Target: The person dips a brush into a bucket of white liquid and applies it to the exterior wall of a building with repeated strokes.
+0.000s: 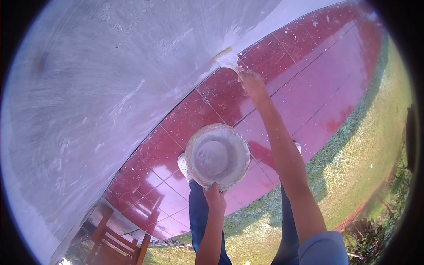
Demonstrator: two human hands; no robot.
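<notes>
My right hand (252, 85) is closed round the handle of a wide paintbrush (228, 60), its head coated in white. The bristles meet the lower part of the whitish-grey wall (132, 66), close above the floor line. Down by my legs, my left hand (215, 198) grips the near rim of a round, paint-smeared bucket (239, 138). White paint (211, 157) lies in the bottom of it. Streaks and patches of uneven white show across the wall.
Dark red glossy floor tiles (309, 95), speckled with white drops, run along the wall. Beyond their edge lies grass (353, 170). A brown wooden chair (115, 247) stands at the lower left. My shoe (182, 165) shows beside the bucket.
</notes>
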